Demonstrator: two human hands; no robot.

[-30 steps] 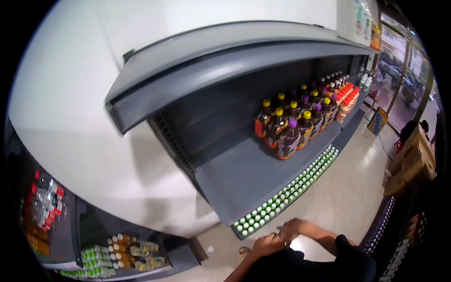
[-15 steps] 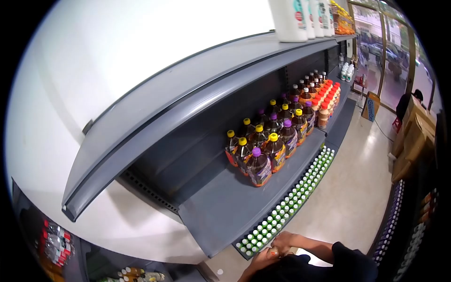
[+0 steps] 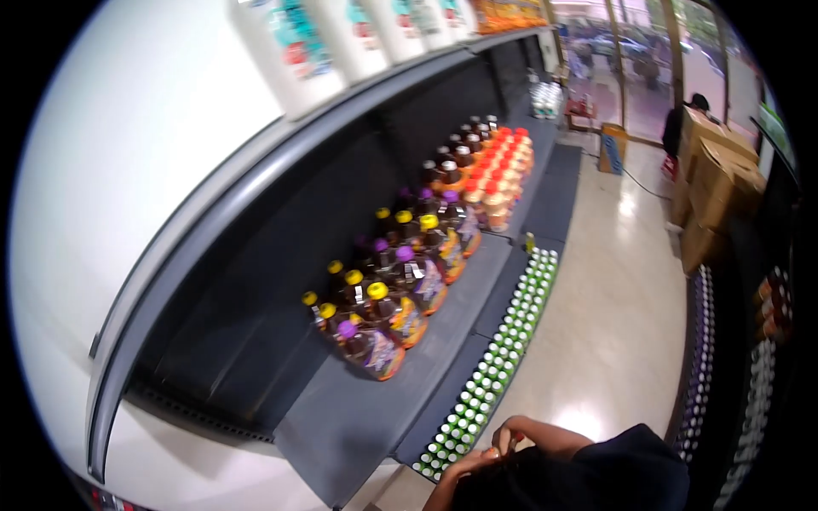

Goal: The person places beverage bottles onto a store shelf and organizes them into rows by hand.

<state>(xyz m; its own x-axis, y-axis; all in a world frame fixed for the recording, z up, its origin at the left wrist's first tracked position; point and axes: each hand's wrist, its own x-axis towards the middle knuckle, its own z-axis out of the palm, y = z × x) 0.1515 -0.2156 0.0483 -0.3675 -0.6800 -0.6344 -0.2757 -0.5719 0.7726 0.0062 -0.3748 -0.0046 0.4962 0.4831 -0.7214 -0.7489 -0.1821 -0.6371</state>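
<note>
Two bare hands are close together at the bottom, in front of a dark shirt. The left hand is lower, and the right hand is just above it, so close that they seem to touch. The fingers of both hands are bent, but they are small and blurry, so I cannot tell if they hold anything. Nearest to the hands are lots of little green bottles with white caps. They stand in long, neat lines on the front of the low shelf, starting just beside the left hand and going far away along the floor. Above them is a wide gray shelf. On it stand big bottles of dark drink with yellow caps and purple caps, all bunched up. Past those are bottles with red caps, with dark bottles with white caps next to them. Small white bottles stand at the far end. Up on the top shelf are big white jugs in a row, then orange packs. Across the floor, brown cardboard boxes are piled up, and a person in dark clothes is behind them.
</note>
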